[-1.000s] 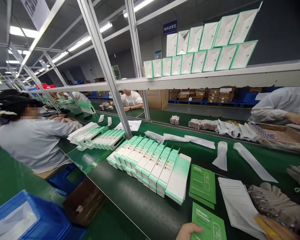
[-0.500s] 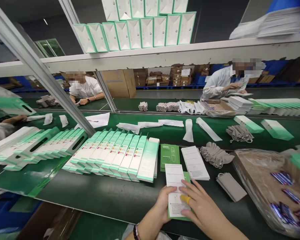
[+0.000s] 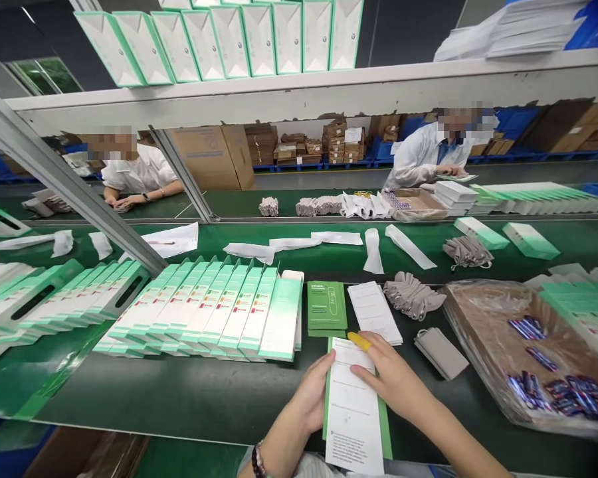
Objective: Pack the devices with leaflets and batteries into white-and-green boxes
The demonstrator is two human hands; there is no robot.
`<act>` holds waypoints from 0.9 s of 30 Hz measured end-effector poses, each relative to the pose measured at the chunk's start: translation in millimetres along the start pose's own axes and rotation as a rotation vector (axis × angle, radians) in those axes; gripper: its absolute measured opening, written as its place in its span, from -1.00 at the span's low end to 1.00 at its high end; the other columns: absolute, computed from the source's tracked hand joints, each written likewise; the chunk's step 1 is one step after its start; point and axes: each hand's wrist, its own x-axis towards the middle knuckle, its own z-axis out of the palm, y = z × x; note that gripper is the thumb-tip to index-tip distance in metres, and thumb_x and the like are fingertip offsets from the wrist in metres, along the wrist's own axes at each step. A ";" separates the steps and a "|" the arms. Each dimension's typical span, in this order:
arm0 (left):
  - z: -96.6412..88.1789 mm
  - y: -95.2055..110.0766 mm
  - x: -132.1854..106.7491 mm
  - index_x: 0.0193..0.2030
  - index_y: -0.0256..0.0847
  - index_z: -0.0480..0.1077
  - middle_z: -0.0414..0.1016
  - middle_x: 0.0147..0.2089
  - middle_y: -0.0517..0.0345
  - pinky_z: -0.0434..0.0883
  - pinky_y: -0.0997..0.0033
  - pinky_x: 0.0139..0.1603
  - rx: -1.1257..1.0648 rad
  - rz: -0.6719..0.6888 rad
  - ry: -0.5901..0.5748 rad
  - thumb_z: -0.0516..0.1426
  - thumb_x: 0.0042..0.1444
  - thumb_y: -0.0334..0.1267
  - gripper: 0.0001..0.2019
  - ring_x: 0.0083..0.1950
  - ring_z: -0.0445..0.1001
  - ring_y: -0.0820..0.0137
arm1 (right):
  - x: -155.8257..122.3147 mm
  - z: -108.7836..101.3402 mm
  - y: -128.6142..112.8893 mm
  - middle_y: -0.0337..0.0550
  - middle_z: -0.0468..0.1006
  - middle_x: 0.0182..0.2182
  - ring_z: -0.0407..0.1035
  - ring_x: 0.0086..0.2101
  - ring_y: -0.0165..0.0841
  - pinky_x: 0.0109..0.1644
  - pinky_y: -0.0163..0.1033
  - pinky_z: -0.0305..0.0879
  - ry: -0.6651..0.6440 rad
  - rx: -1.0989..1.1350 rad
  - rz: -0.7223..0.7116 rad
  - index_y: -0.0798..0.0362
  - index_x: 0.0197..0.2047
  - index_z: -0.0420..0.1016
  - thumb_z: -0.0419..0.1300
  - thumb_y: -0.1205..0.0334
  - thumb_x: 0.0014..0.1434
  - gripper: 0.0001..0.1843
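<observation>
My left hand (image 3: 313,393) grips the left edge of a white printed leaflet (image 3: 353,425), which lies over a green booklet (image 3: 385,431). My right hand (image 3: 386,372), with a yellow cover on one finger, holds the leaflet's upper right side, thumb on its face. Just beyond my hands are a stack of green booklets (image 3: 326,305) and a pile of white leaflets (image 3: 373,312). To the right lie a bunched grey cloth pouch pile (image 3: 412,295) and a folded grey pouch (image 3: 441,353).
Rows of green-and-white boxes (image 3: 204,309) stand at left. A plastic-lined carton (image 3: 473,332) at right holds batteries (image 3: 541,358). White paper strips (image 3: 336,238) lie on the green belt behind. A metal post (image 3: 104,192) slants across the left; two people work opposite.
The leaflet and green booklet have come closer to me. My right hand has moved from the leaflet's middle to its upper end. The view has shifted right.
</observation>
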 end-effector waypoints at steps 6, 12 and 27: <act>4.4 3.2 0.1 -0.16 -0.37 0.49 0.64 -0.31 -0.06 0.45 0.26 -0.19 0.061 0.094 -0.010 0.28 -0.01 -0.37 -0.75 -0.32 0.59 0.20 | 7.7 -4.9 -3.9 -0.03 0.46 -0.06 0.33 0.00 -0.14 0.08 0.02 0.36 0.067 0.036 0.008 0.02 0.23 0.30 0.11 0.15 0.29 -0.54; 2.2 -5.3 3.7 -0.10 -0.37 0.44 0.64 -0.28 -0.09 0.46 0.17 -0.20 0.104 0.056 0.042 0.23 -0.12 -0.52 -0.64 -0.32 0.60 0.16 | 5.5 -26.1 18.6 -0.01 0.41 0.00 0.32 0.03 -0.16 0.12 -0.01 0.33 0.175 -0.050 -0.010 0.02 0.21 0.29 0.09 0.17 0.30 -0.57; -3.0 -16.5 15.7 -0.09 -0.33 0.33 0.64 -0.21 -0.15 0.47 0.10 -0.14 0.066 -0.028 0.085 0.23 -0.03 -0.50 -0.67 -0.23 0.62 0.11 | -61.0 -26.0 127.1 0.15 0.56 -0.17 0.45 -0.13 -0.07 -0.26 -0.14 0.39 0.267 -0.719 0.331 0.14 -0.07 0.45 -0.08 0.35 0.27 -0.69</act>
